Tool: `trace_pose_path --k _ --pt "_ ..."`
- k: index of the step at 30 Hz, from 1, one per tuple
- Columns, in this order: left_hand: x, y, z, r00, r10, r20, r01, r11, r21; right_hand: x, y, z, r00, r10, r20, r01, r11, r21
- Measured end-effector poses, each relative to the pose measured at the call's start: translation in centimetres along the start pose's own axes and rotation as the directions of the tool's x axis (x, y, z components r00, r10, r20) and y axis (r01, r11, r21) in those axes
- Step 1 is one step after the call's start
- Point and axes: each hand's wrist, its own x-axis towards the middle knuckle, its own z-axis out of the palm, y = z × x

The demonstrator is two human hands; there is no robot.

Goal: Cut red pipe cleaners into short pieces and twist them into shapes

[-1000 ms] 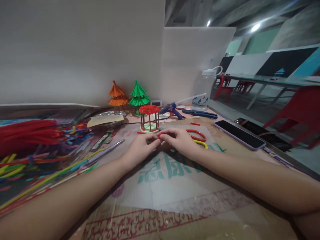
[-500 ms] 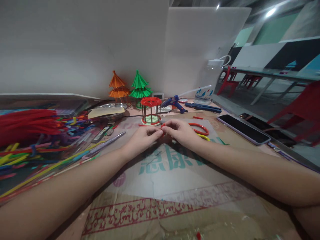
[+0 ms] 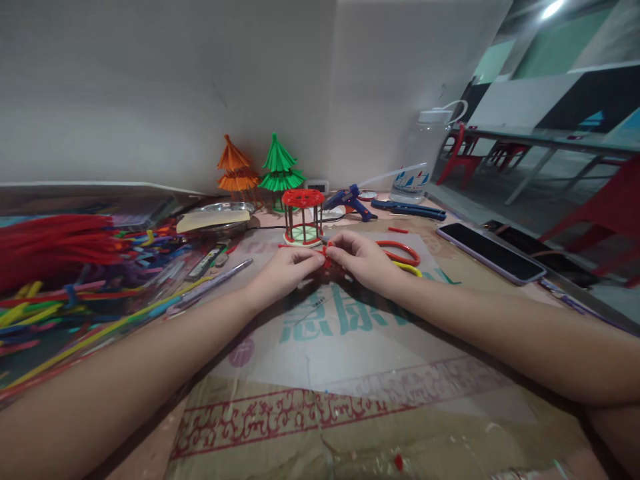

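At the far left lies a heap of red and mixed-colour fuzzy craft stems (image 3: 55, 247), well apart from the hands. The left forearm runs in from the lower left, low over the flattened brown cardboard sheet (image 3: 280, 427), and the left hand (image 3: 285, 270) has its fingers curled, tips pressed on a small red piece (image 3: 327, 253). That piece sits between the 2 hands, just in front of a small red-roofed pavilion model on a pale round base (image 3: 301, 217). The right hand (image 3: 363, 260), palm down with knuckles raised, pinches the same piece from the other side, its forearm reaching in from the lower right. Just beyond it lie red-handled scissors (image 3: 400, 252), and further right a dark flat smartphone (image 3: 490, 252). Large teal characters (image 3: 345, 320) are printed on the cardboard, partly hidden by the arms and not readable.
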Motion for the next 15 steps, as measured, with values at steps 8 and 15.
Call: trace_pose_path --k 8,15 --pt "-0.03 -0.04 -0.03 1.0 0.012 0.024 -0.012 1.0 -0.029 -0.07 -0.52 0.11 0.999 -0.015 -0.033 0.011 0.995 -0.1" --pt "-0.09 0.1 0.06 1.0 -0.014 0.022 0.014 1.0 0.001 -0.18 -0.59 0.05 0.999 -0.019 -0.036 0.012 0.985 -0.173"
